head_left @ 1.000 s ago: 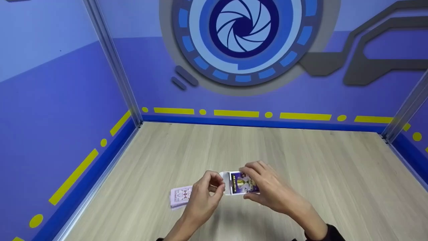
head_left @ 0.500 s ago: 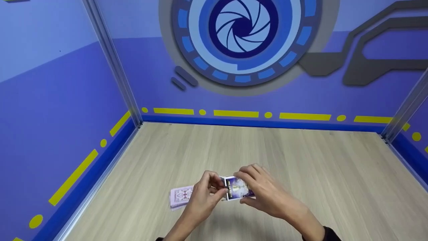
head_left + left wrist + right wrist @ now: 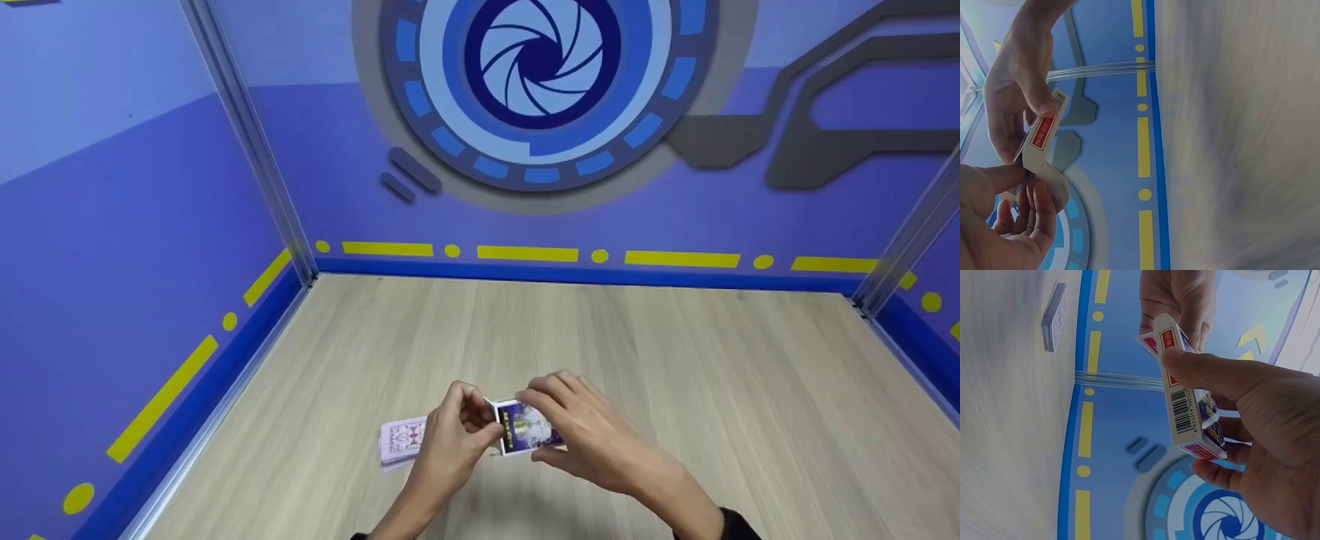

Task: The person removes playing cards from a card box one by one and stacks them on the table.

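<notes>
A small card box [image 3: 519,429] with a purple picture on its face is held up over the table. My right hand [image 3: 592,435] grips it by the two long edges, thumb on the narrow side with the barcode [image 3: 1183,410]. At the box's left end, my left hand [image 3: 454,442] pinches the end flap [image 3: 1055,188] between thumb and fingers. That flap is folded outward in the left wrist view. A stack of playing cards [image 3: 405,439] with a patterned pink-white back lies on the table, partly hidden behind the left hand. The box's inside is hidden.
The wood-grain table [image 3: 637,337] is bounded by a blue back wall [image 3: 300,172] and a left side panel [image 3: 112,262]. Metal posts [image 3: 251,135] stand at the corners.
The left thumb has closed onto the box's end, where the flap stood out before. Both hands have shifted the box slightly left and toward the body. The card stack has stayed put.
</notes>
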`<state>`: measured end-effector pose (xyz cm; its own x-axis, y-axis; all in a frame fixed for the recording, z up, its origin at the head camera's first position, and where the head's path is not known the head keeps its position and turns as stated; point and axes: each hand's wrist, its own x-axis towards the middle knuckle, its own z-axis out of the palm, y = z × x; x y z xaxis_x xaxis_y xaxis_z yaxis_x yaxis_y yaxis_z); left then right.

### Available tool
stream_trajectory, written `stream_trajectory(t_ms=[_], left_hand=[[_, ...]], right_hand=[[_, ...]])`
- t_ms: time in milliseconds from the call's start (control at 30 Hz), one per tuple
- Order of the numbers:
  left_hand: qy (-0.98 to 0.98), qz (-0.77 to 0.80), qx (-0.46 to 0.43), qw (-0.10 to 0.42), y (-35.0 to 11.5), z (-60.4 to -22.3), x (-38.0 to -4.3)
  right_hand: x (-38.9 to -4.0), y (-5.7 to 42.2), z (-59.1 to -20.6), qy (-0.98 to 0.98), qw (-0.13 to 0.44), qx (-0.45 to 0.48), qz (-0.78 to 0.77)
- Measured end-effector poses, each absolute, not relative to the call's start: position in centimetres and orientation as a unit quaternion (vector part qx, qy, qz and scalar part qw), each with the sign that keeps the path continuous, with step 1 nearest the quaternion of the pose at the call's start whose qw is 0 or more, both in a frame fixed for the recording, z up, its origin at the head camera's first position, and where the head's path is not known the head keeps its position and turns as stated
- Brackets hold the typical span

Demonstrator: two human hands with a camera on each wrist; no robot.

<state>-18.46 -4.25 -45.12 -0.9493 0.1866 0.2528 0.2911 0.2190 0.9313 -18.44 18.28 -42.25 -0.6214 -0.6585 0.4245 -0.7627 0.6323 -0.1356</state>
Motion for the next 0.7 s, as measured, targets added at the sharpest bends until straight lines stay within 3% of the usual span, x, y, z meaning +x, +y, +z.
stream_trajectory(t_ms=[467, 700], left_hand=[[-0.748, -0.641, -0.172, 0.011, -4.7, -45.0, -18.8], [-0.767, -0.614, -0.184, 0.025, -5.4, -44.5, -19.0]], right_hand=[[-18.7, 18.5, -42.3, -0.896, 0.161, 0.387, 0.149], [-19.0, 18.9, -42.4, -0.903, 0.155, 0.369, 0.156]])
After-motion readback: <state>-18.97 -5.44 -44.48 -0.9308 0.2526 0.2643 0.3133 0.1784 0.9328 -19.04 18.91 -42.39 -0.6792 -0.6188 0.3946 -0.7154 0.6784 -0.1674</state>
